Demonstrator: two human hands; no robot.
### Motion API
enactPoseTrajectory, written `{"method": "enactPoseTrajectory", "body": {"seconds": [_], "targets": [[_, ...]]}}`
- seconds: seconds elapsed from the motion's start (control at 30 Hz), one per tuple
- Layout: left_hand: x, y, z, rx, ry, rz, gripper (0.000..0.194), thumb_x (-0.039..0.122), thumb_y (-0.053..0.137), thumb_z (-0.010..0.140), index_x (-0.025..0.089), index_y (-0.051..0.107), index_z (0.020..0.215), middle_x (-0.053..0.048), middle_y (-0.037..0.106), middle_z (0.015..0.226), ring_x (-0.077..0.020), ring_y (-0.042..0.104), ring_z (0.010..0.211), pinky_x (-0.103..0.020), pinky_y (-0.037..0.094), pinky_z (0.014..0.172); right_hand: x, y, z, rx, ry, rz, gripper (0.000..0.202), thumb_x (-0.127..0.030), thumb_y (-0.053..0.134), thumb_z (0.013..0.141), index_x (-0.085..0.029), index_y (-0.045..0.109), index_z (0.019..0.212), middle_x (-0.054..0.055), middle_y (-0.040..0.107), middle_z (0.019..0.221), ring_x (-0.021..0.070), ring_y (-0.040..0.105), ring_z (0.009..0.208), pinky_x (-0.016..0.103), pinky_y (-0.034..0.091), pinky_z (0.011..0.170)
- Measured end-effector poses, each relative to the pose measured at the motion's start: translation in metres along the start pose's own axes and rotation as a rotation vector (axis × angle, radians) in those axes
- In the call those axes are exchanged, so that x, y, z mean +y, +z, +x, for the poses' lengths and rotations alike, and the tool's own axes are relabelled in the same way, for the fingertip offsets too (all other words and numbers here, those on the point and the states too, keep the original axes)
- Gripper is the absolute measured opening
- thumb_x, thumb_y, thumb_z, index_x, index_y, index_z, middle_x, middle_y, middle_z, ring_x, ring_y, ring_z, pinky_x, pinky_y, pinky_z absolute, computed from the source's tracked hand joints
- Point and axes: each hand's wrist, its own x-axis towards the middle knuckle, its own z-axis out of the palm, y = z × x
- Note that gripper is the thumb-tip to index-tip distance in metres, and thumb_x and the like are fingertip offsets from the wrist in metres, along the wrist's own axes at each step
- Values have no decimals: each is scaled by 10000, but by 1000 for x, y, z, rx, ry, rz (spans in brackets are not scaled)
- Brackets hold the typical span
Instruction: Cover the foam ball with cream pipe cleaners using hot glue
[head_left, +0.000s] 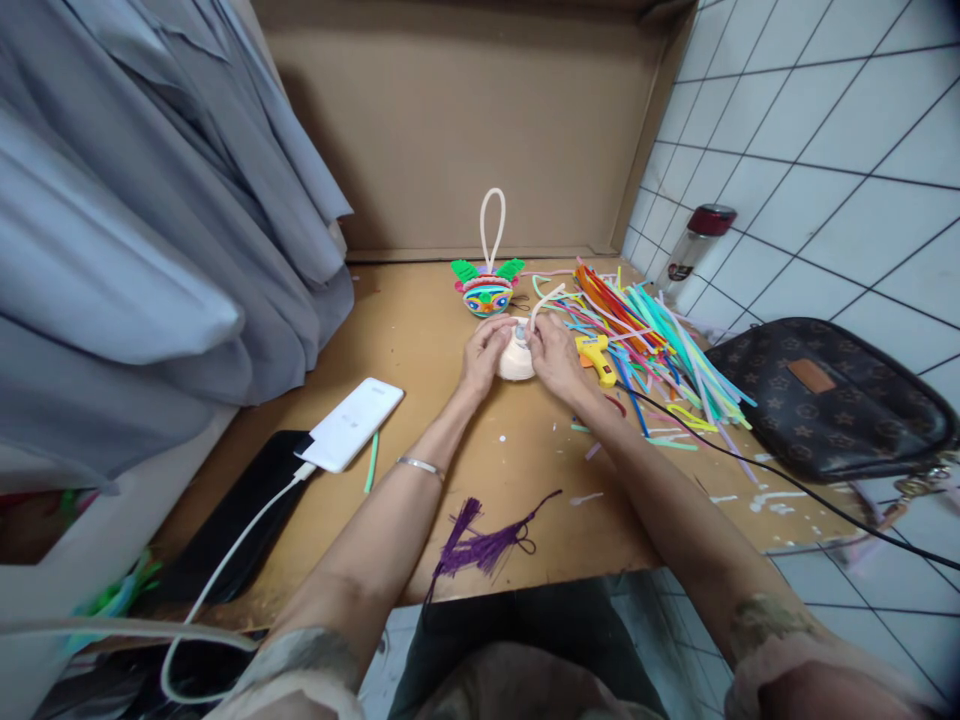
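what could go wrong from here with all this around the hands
The yellow glue gun lies close to the right hand; if hot, it might burn it. The purple tassel reaches the near edge of the table, so it could be brushed off.

Single camera, head-worn: looks forward and steeply down between the forearms [397, 515], near above the counter [420, 320]; hands [484, 354] mid-frame, brown panel [480, 110] at top, tiled wall [817, 190] right, lap [525, 622] at bottom
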Motion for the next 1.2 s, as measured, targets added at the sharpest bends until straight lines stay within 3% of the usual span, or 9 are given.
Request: {"method": "enactPoseTrajectory", "body": {"seconds": [0.23, 0.5, 0.8, 1.03, 1.2], "targets": [[5, 4, -1, 49, -49, -65, 356, 520, 770, 830, 228, 804, 1030, -98, 739, 1308, -278, 673, 1303, -445, 477, 1208, 2, 0, -1, 2, -14, -17, 174, -184, 469, 947, -274, 402, 814, 67, 549, 914, 249, 535, 894, 354, 434, 779], [8, 5, -1, 74, -57, -116, 253, 382, 771, 780, 234, 825, 979, -92, 759, 1262, -283, 681, 1271, -439, 486, 1186, 2, 0, -2, 7, -28, 15, 177, -182, 470, 938, -275, 394, 807, 63, 531, 895, 255, 515, 876, 369, 423, 768], [4, 5, 0, 64, -41, -124, 249, 382, 764, 787, 241, 821, 983, -82, 762, 1261, -286, 677, 1271, -443, 485, 1189, 7, 2, -3, 10, -31, 26, 140, -230, 468, 964, -267, 449, 830, 76, 562, 916, 263, 535, 903, 379, 438, 793], [4, 6, -4, 42, -57, -154, 445, 428, 742, 817, 224, 758, 1212, -98, 749, 1300, -299, 679, 1265, -456, 522, 1141, 6, 3, -4, 39, -57, 42, 174, -222, 460, 968, -276, 406, 812, 66, 561, 904, 253, 535, 892, 386, 456, 804], [3, 5, -3, 38, -31, -119, 345, 430, 727, 824, 230, 781, 1100, -100, 725, 1309, -298, 655, 1311, -461, 475, 1200, 7, 4, -5, 54, -51, 49, 163, -220, 464, 966, -275, 421, 818, 70, 571, 916, 255, 543, 906, 387, 473, 824]]}}
